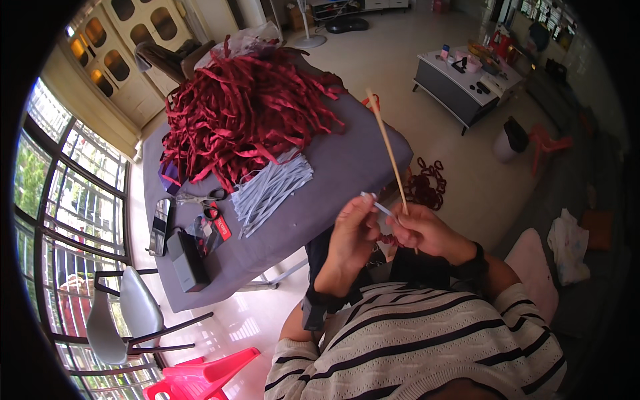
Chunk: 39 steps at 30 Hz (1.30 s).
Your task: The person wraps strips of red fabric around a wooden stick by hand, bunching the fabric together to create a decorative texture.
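My left hand (350, 232) pinches one end of a short pale elastic strip (385, 209) between thumb and fingers. At the strip's other end, my right hand (420, 230) grips a long thin wooden stick (387, 142) that points up and away. Beyond my hands, a bundle of pale elastic strips (272, 190) lies on the grey-covered table (340, 160). Behind it is a large heap of dark red fabric strips (245, 110). Scissors with black handles (210, 202) rest left of the bundle.
A smartphone (160, 226), a dark box (187, 262) and a red-printed package (220, 222) lie at the table's left. Dark red fabric loops (427, 187) are on the floor beyond my right hand. A metal-framed chair (142, 300) and a pink plastic stool (200, 375) stand at lower left.
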Tool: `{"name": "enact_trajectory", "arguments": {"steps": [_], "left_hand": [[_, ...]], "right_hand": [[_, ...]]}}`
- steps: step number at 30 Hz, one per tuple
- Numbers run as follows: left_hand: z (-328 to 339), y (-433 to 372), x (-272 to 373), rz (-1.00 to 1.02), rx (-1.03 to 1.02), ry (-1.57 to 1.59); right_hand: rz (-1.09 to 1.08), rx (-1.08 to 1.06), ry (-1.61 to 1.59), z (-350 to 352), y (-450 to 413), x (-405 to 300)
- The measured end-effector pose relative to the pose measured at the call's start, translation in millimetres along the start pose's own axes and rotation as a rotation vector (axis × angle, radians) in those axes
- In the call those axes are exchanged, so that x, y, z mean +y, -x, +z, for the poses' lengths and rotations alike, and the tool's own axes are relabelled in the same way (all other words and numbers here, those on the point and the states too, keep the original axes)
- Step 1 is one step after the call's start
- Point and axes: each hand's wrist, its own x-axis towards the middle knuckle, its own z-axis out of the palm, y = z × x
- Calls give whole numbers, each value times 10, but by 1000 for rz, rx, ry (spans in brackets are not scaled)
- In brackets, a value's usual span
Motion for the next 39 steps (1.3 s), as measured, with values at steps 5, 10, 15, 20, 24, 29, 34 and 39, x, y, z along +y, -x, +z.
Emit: {"name": "enact_trajectory", "arguments": {"steps": [5,10,15,20,24,29,34,39], "left_hand": [[-233,-85,-123,830,-69,-1199],[-91,2,-12,771,-283,-1246],[-170,-1,-44,718,-45,-1039],[-205,-33,72,1133,-292,-1542],[-227,-65,0,1110,-267,-1481],[-205,-25,-156,268,-86,-739],[-208,-29,-84,-182,-110,-187],[-300,-44,-70,-315,-296,-88]], "right_hand": [[-508,149,1145,44,-20,-115],[-517,170,1129,-77,-293,-165],[10,105,270,-45,-224,-146],[146,111,75,-97,-254,-164],[-8,144,351,-81,-310,-93],[-624,254,1221,4,-332,-53],[-449,223,889,33,-329,-98],[-62,-19,448,36,-232,-258]]}}
